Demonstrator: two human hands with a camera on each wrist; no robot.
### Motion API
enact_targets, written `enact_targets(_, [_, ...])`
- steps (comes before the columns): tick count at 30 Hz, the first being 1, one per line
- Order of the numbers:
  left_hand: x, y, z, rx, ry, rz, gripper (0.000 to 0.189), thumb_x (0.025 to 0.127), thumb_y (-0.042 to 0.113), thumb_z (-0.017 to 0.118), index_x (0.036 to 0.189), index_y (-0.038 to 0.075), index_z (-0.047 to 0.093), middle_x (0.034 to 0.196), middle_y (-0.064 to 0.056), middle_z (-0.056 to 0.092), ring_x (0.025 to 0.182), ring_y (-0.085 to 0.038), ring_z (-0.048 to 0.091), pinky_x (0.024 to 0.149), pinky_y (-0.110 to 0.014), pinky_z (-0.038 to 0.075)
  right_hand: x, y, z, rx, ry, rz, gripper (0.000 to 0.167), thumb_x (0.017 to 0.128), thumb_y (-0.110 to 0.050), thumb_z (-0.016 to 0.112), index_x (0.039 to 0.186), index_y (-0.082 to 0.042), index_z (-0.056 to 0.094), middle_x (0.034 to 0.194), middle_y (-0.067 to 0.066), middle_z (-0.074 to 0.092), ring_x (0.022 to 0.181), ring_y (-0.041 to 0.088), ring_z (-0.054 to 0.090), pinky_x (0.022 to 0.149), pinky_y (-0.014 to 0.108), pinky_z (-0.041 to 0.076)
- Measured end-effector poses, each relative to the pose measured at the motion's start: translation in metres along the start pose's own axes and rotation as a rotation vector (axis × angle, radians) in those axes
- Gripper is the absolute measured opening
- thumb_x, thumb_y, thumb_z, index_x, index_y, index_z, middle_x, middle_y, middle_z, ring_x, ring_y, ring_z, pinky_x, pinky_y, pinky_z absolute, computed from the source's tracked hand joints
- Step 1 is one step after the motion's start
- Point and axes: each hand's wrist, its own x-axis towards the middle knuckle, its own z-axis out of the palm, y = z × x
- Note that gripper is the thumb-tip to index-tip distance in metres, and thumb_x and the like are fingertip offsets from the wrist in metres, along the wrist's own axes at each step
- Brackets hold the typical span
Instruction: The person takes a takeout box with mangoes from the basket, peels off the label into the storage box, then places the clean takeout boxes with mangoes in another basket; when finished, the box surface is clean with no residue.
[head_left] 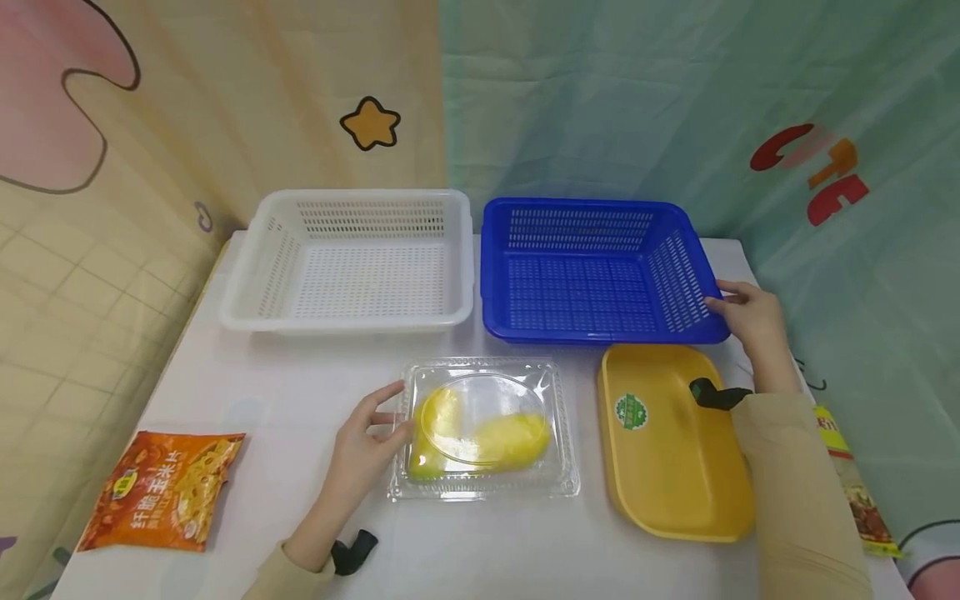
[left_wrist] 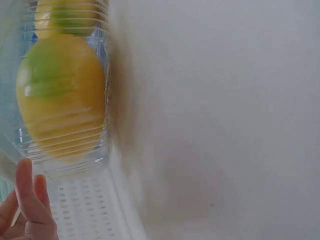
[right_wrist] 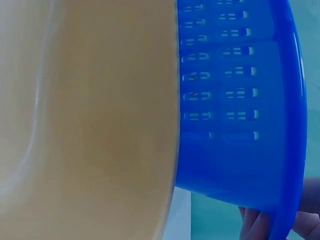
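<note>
A clear plastic clamshell box [head_left: 566, 454] stands at the middle of the table with two yellow-green mangoes [head_left: 513, 439] inside. My left hand [head_left: 363, 442] is at the box's left side, fingers spread and fingertips right at its edge. In the left wrist view, the extended fingers [left_wrist: 30, 200] show below the nearer mango [left_wrist: 62, 95], by the box's end. At the back right is a blue slotted basket [head_left: 600, 337]. My right hand [head_left: 753, 321] grips its right rim, and the right wrist view shows fingers on both sides of the blue rim [right_wrist: 292, 125].
A white slotted basket [head_left: 348, 323] stands at the back left. The yellow tray [head_left: 667, 475] lies below my right forearm, in front of the blue basket. An orange snack bag [head_left: 161, 492] is at the left edge, another snack packet [head_left: 858, 492] at the right. Curtains hang behind.
</note>
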Motion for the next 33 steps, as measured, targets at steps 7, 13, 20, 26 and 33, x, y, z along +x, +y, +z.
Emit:
enact_targets(7, [0.001, 0.024, -0.021, -0.048, 0.028, 0.080, 0.055, 0.086, 0.011, 0.074, 0.137, 0.024, 0.056, 0.135, -0.001, 0.058, 0.089, -0.012, 0.064, 0.062, -0.021, 0.054, 0.002, 0.005, -0.005, 0.146, -0.074, 0.053, 0.065, 0.100, -0.039, 0.051, 0.156, -0.014, 0.027, 0.158, 0.024, 0.028, 0.139, 0.042, 0.037, 0.116, 0.059, 0.026])
enact_targets(13, [0.013, 0.060, -0.038, -0.097, 0.051, 0.214, 0.053, 0.088, 0.004, 0.070, 0.136, 0.019, 0.057, 0.137, 0.004, 0.057, 0.087, -0.003, 0.061, 0.057, -0.017, 0.051, 0.001, 0.003, -0.005, 0.175, -0.079, 0.073, 0.066, 0.100, -0.040, 0.052, 0.156, -0.015, 0.028, 0.160, 0.021, 0.028, 0.139, 0.040, 0.039, 0.117, 0.057, 0.026])
enact_targets(20, [0.061, 0.093, -0.037, -0.205, 0.046, 0.274, 0.049, 0.091, 0.015, 0.070, 0.138, 0.017, 0.056, 0.141, 0.002, 0.056, 0.097, -0.008, 0.060, 0.073, -0.015, 0.055, 0.000, 0.001, -0.004, 0.159, -0.065, 0.106, 0.065, 0.100, -0.039, 0.052, 0.155, -0.016, 0.028, 0.156, 0.024, 0.034, 0.137, 0.040, 0.042, 0.116, 0.060, 0.025])
enact_targets(26, [0.121, 0.114, -0.011, -0.321, 0.009, 0.220, 0.048, 0.092, 0.015, 0.069, 0.138, 0.014, 0.055, 0.141, -0.003, 0.056, 0.096, -0.011, 0.064, 0.071, -0.017, 0.056, 0.003, 0.001, -0.005, 0.138, -0.053, 0.085, 0.064, 0.100, -0.038, 0.052, 0.155, -0.015, 0.028, 0.152, 0.027, 0.039, 0.133, 0.040, 0.044, 0.115, 0.058, 0.029])
enact_targets(33, [0.163, 0.143, 0.031, -0.335, -0.041, 0.161, 0.050, 0.092, 0.015, 0.068, 0.139, 0.011, 0.053, 0.139, -0.007, 0.057, 0.099, -0.021, 0.066, 0.072, -0.023, 0.059, 0.011, 0.009, -0.003, 0.144, -0.006, 0.087, 0.063, 0.097, -0.037, 0.060, 0.152, -0.016, 0.038, 0.144, 0.025, 0.049, 0.124, 0.037, 0.053, 0.112, 0.053, 0.038])
